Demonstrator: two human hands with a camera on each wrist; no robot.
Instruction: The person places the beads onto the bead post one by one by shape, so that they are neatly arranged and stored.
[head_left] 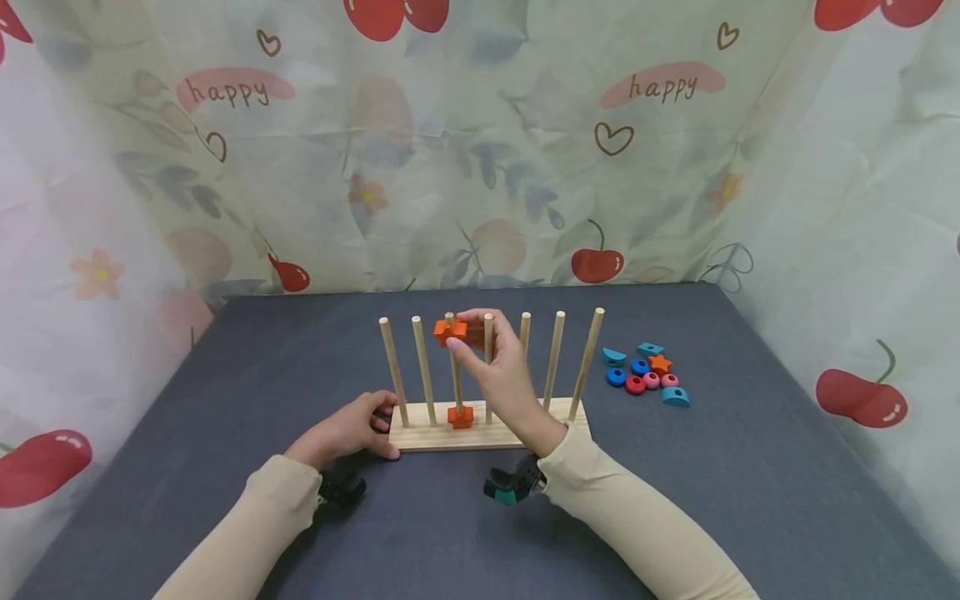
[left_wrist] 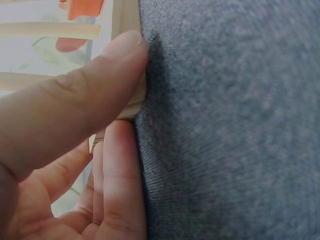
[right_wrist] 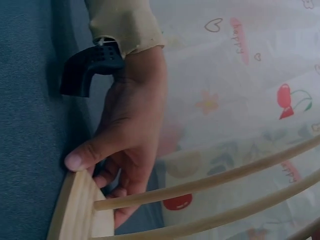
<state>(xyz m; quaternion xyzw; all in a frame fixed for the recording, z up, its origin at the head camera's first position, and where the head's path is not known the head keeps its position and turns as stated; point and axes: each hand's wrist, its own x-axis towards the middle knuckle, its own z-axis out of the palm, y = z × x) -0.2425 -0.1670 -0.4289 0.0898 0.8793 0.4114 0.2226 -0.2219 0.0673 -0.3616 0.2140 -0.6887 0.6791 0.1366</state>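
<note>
A wooden peg board (head_left: 427, 437) with several upright dowels lies on the table. My left hand (head_left: 345, 425) grips its left end; in the left wrist view the thumb (left_wrist: 75, 102) lies along the front edge, and the fingers are at the end. My right hand (head_left: 502, 375) pinches an orange star bead (head_left: 450, 331) at the top of the third dowel from the left, the dowel's tip poking out above it. Another orange star (head_left: 461, 417) sits at that dowel's foot. The right wrist view shows the left hand (right_wrist: 132, 130) at the board's end, not the right hand.
Right of the board lie several loose beads: blue rounds (head_left: 616, 377), red and pink rounds (head_left: 634, 384), light-blue half-round pieces (head_left: 676, 396) and an orange star (head_left: 659, 364). A dark grey cloth (head_left: 750, 500) covers the table. Printed curtains (head_left: 480, 167) hang behind and at both sides.
</note>
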